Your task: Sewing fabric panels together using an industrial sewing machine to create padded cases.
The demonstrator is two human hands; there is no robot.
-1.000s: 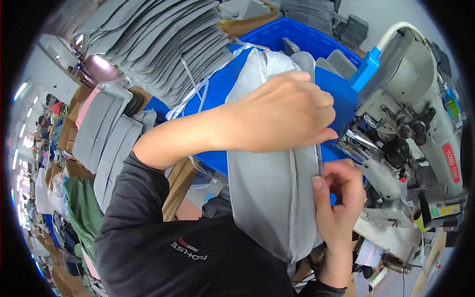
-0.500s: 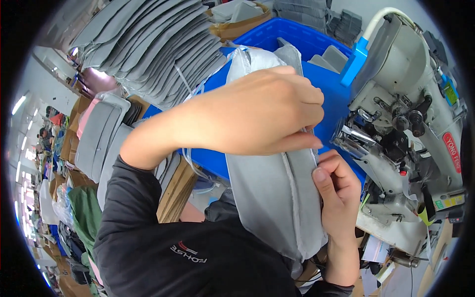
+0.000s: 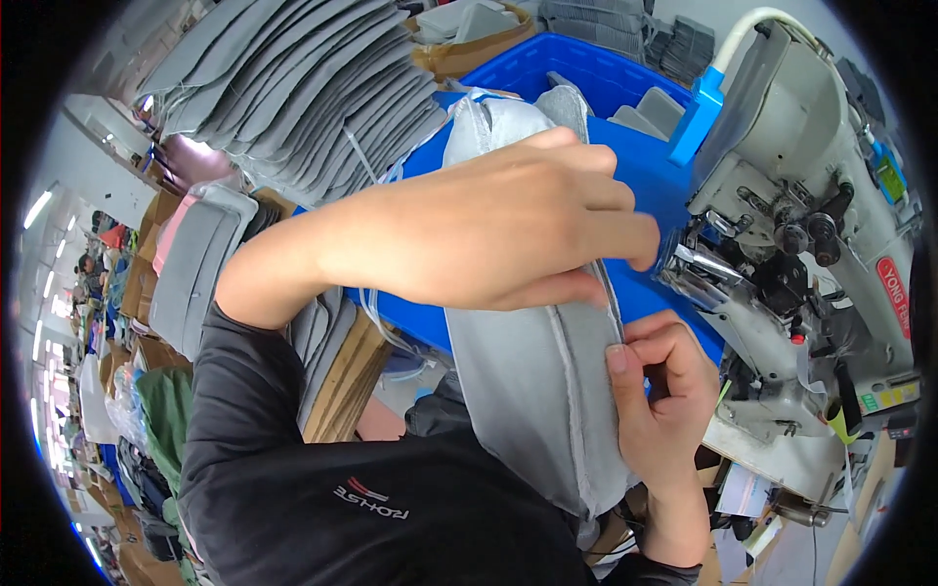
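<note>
A long grey fabric piece [image 3: 508,381] lies lengthwise in front of me, its upper part over the blue surface and its lower end against my body. A pale raised seam runs down it. My left hand [image 3: 518,230] reaches across its upper half, back of the hand up. Its index finger and thumb are apart near the right edge, and the other fingers are bent and partly hidden. Lower on that edge, my right hand [image 3: 669,391] pinches the fabric between thumb and bent fingers.
A grey industrial sewing machine [image 3: 782,244] stands close on the right, with a blue-cased lamp [image 3: 699,117] above. Behind is a blue plastic crate [image 3: 528,66] holding grey pieces. Stacked grey panels [image 3: 293,98] rise at the back left, near cardboard [image 3: 347,376].
My left index finger has lifted right and away from the fabric edge, and its thumb has drawn back left. My right hand has shifted slightly left and down, still pinching the edge.
</note>
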